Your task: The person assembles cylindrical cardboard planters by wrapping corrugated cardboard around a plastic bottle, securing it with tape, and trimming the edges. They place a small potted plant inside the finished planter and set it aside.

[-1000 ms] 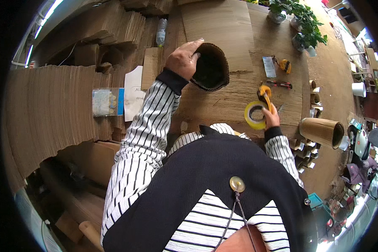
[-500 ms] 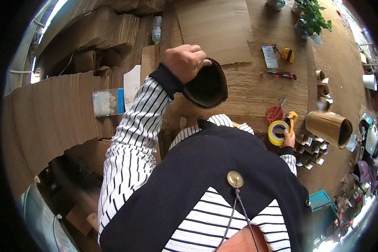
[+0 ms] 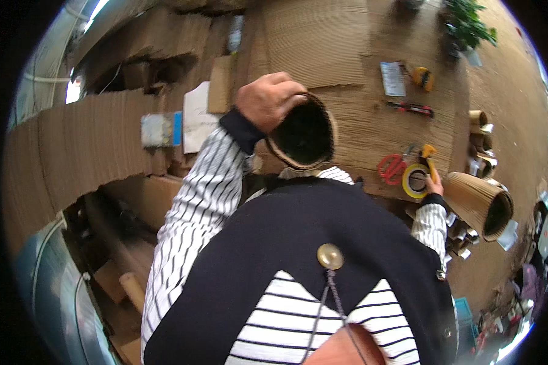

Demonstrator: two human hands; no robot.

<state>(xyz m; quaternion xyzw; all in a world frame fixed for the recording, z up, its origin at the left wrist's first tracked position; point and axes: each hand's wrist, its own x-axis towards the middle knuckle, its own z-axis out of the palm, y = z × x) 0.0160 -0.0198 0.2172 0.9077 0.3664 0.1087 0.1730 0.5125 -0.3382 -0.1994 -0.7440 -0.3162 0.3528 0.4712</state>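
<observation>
My left hand point(image 3: 266, 102) is closed on the rim of a rolled corrugated cardboard tube point(image 3: 305, 135). Its round mouth faces up and its inside is dark. At the right edge of the table, my right hand point(image 3: 434, 184) is partly hidden but wraps round a yellow tape dispenser point(image 3: 429, 157). A tape roll with a yellow ring point(image 3: 415, 181) sits on the dispenser. Just left of that roll lie red-handled scissors point(image 3: 391, 169), touching or nearly touching it.
A red and black utility knife point(image 3: 413, 109), a yellow tape measure point(image 3: 423, 78) and a paper slip point(image 3: 393, 79) lie on the table. Another cardboard tube point(image 3: 478, 204) and several smaller ones are at right. Stacked cardboard point(image 3: 79, 134) fills the left. A potted plant point(image 3: 466, 27) stands far right.
The view has shifted a little. Against the table, the left hand and tube have come slightly nearer to my body. The right hand and tape dispenser have moved slightly right.
</observation>
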